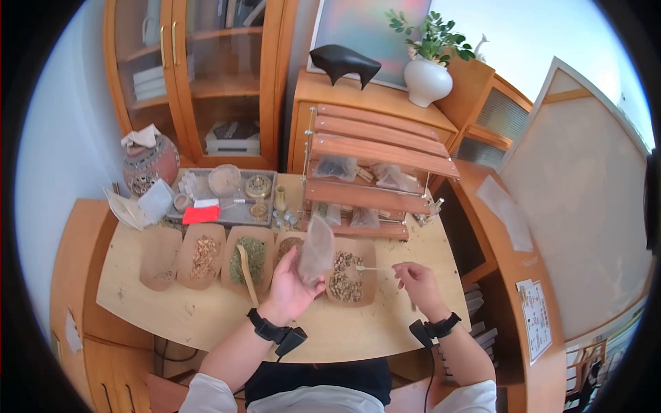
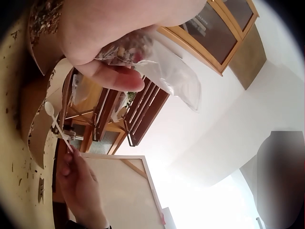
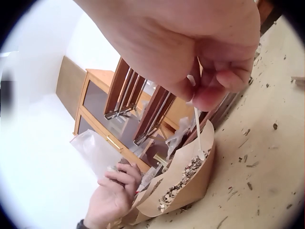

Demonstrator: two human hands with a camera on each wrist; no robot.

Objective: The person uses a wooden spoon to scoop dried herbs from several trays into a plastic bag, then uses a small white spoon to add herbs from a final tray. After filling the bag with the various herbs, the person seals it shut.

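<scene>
My left hand (image 1: 289, 286) holds a translucent bag (image 1: 318, 244) upright, its lower end in the fingers. In the left wrist view, dried bits (image 2: 125, 50) of herb show at the bottom of the bag. Between thumb and fingers my right hand (image 1: 421, 286) pinches a small white spoon (image 3: 198, 128) by its handle. The spoon's bowl reaches into the rightmost paper tray (image 3: 204, 177), at the pale and dark chopped pieces (image 1: 346, 281) in it. The left hand and bag partly cover the neighbouring tray of brown material (image 1: 289, 246).
Farther left stand paper trays of green herb (image 1: 255, 255) with a wooden scoop (image 1: 246, 275), and of orange-brown chips (image 1: 205, 256). Behind them lies a grey tray (image 1: 270, 219) of jars and tools. A slatted wooden rack (image 1: 375, 148) with filled bags stands at the back. Crumbs dot the table (image 1: 172, 320).
</scene>
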